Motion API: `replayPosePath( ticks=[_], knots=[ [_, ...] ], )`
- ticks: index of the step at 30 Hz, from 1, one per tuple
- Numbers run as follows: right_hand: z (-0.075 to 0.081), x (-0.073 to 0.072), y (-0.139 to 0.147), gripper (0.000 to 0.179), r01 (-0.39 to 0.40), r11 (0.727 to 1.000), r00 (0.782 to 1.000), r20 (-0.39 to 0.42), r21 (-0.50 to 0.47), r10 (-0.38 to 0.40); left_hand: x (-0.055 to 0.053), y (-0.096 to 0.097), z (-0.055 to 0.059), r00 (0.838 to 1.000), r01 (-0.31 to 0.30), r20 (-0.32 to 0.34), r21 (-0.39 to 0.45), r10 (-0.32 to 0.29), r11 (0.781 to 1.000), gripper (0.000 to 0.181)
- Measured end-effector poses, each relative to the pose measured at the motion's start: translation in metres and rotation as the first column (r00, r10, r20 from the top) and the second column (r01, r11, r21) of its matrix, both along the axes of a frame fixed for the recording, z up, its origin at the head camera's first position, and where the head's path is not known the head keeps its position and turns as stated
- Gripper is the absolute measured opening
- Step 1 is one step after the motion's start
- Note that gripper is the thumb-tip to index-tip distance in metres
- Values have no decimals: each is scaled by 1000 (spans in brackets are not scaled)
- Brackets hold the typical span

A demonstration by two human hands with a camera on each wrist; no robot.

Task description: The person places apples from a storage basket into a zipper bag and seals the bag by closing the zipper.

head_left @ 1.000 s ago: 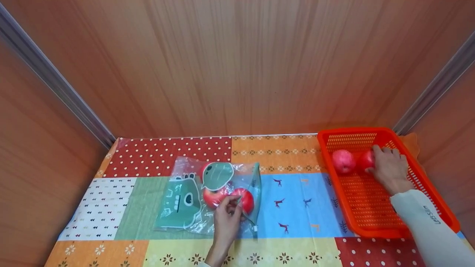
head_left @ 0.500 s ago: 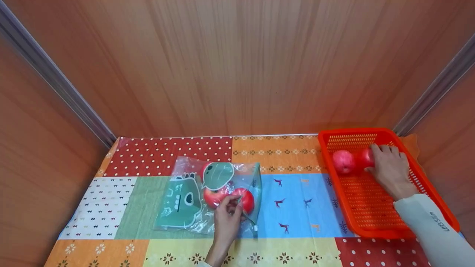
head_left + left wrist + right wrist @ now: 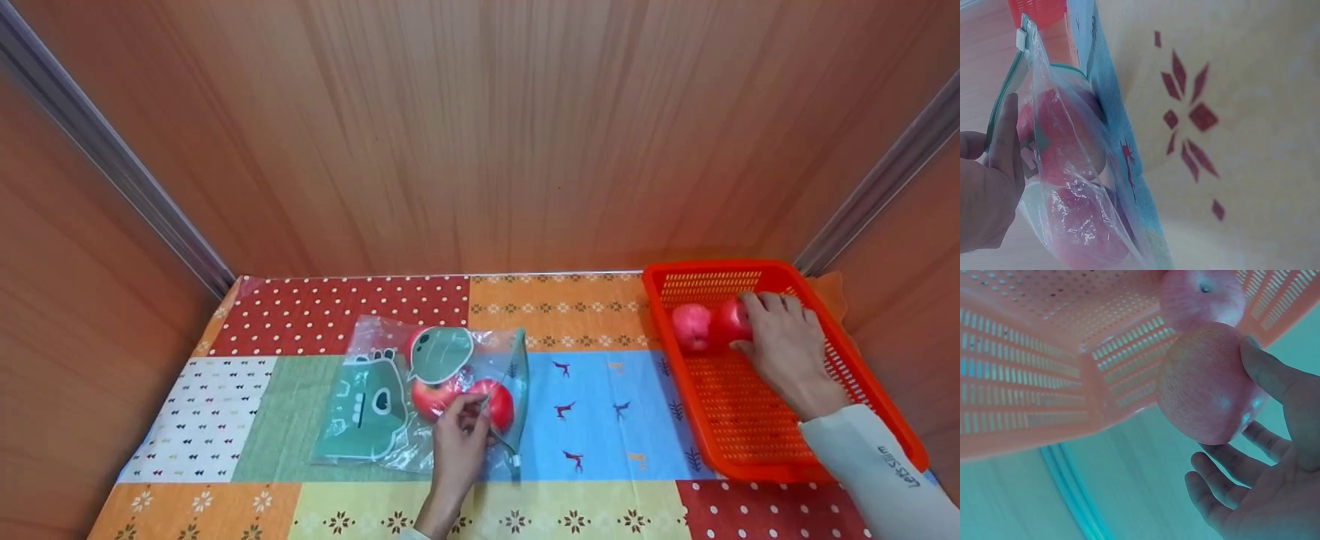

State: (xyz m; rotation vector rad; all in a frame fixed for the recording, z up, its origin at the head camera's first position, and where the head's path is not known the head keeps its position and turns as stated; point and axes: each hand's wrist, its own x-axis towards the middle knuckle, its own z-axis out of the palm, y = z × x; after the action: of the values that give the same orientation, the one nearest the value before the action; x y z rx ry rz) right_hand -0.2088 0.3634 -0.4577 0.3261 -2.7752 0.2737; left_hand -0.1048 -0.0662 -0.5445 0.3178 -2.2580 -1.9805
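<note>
My left hand point(image 3: 459, 446) pinches the open edge of a clear slider bag point(image 3: 352, 412) printed with a green cartoon face. Several red apples show through the plastic, one apple point(image 3: 496, 405) close to the bag's mouth. In the left wrist view the green zip strip with its white slider point(image 3: 1021, 39) runs past my thumb and finger. Over at the right, my right hand point(image 3: 789, 349) grips a red apple point(image 3: 727, 321) inside the orange basket point(image 3: 694, 420). Thumb and fingers lie on opposite sides of this apple point(image 3: 1207, 382) in the right wrist view. A second apple point(image 3: 691, 324) sits just left of it.
A patchwork-print cloth point(image 3: 600, 420) covers the table, and part of it lies between bag and basket. Wooden panels point(image 3: 480, 135) stand behind and on both sides. The basket's raised rim point(image 3: 675, 382) surrounds the two apples there.
My right hand and the apple it grips have shifted slightly left, closer to the second apple, which has tilted a little. The left hand and bag stay put.
</note>
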Motion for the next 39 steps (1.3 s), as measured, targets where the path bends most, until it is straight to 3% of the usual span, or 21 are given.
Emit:
replayPosePath(
  ticks=[12,39],
  knots=[
    [4,13,-20,76,3,1000,1000,-18,22,-2,0,-1,-1,1000,-3,-3,4,3,1000,27],
    [9,48,-53,75,-20,999,997,-78,-27,18,1,-1,-3,1000,1,-3,11,-1,1000,25]
  ],
)
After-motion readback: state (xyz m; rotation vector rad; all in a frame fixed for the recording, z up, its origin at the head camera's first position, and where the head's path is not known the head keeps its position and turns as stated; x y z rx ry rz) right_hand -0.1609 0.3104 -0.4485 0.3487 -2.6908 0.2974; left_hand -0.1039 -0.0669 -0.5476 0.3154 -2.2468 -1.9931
